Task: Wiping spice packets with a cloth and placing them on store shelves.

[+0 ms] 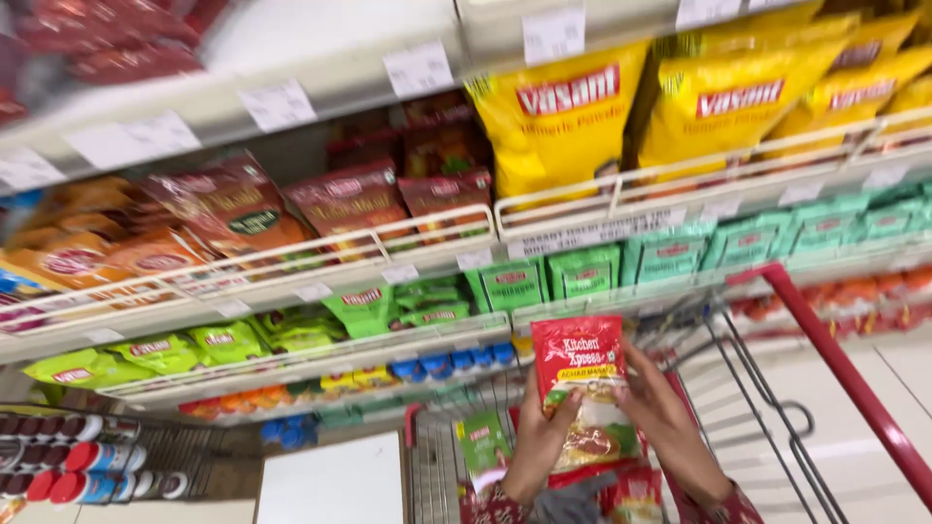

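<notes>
Both hands pinch the red spice-mix pouch point(581, 388) by its side edges, left hand point(537, 442) and right hand point(670, 422), upright over the shopping cart point(854, 383); I'd keep thumbs clear of the front and the pouch level.

Motion blur smeared the shelves of spice packets point(291, 209), worst at the upper left. Both wrists were cut off by the bottom edge. The left hand point(537, 442) and right hand point(668, 419) covered the lower sides of the red packet point(581, 374). Packets in the shopping cart point(835, 364) lay partly hidden beneath.
</notes>
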